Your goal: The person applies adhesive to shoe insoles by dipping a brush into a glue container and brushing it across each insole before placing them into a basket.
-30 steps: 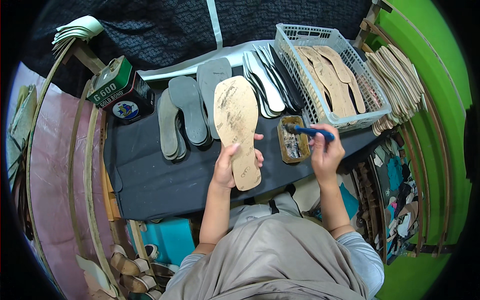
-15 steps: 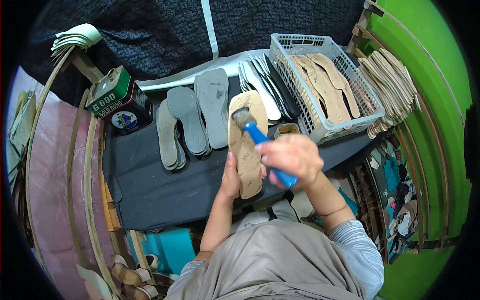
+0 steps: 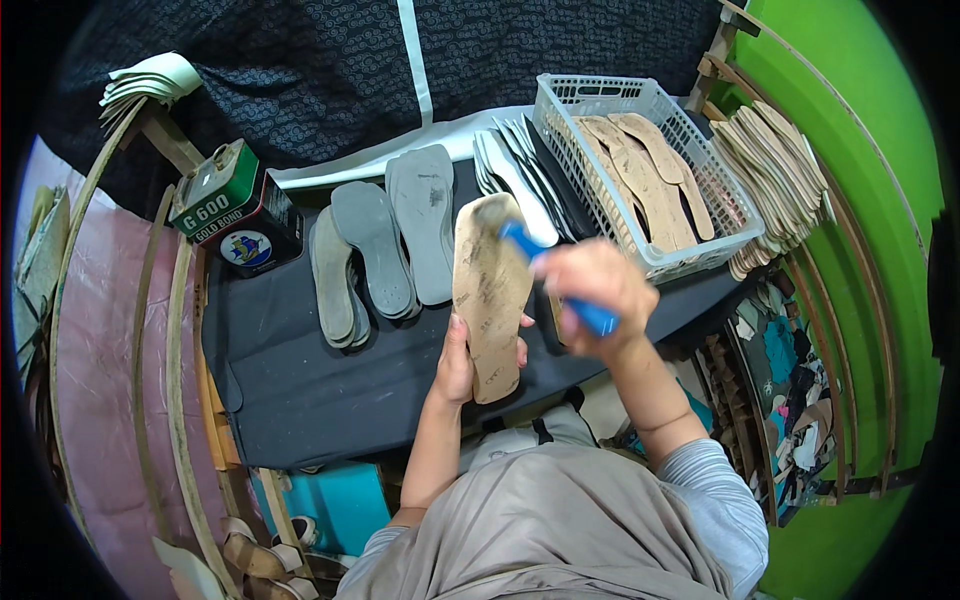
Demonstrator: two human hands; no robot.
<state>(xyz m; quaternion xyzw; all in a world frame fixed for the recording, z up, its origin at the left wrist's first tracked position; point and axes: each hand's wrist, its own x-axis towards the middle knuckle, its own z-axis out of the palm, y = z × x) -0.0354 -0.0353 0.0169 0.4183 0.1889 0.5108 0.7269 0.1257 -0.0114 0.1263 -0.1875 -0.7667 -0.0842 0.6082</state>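
Note:
My left hand (image 3: pixel 460 365) grips the lower half of a tan insole (image 3: pixel 492 300), thumb on one edge and fingertips showing at the other. The insole is held up over the table's front, its broad end pointing away from me, with dark smears on its face. My right hand (image 3: pixel 600 290) is closed round the blue handle of a brush (image 3: pixel 520 240). The brush's bristles, blurred by motion, lie against the insole's broad end. Behind the insole are stacked grey soles (image 3: pixel 420 220) and a row of white and black soles (image 3: pixel 515 185).
At the back right a white plastic crate (image 3: pixel 660 250) holds several tan insoles. Beside it leans a thick stack of insoles (image 3: pixel 765 180). A green and black metal can (image 3: pixel 235 210) stands at the left on the dark-covered table (image 3: pixel 300 410). A container behind my right hand is mostly hidden.
The brush has moved up toward the tip of the insole's broad end. Dark smears now cover more of the insole's upper half. My left hand keeps its hold.

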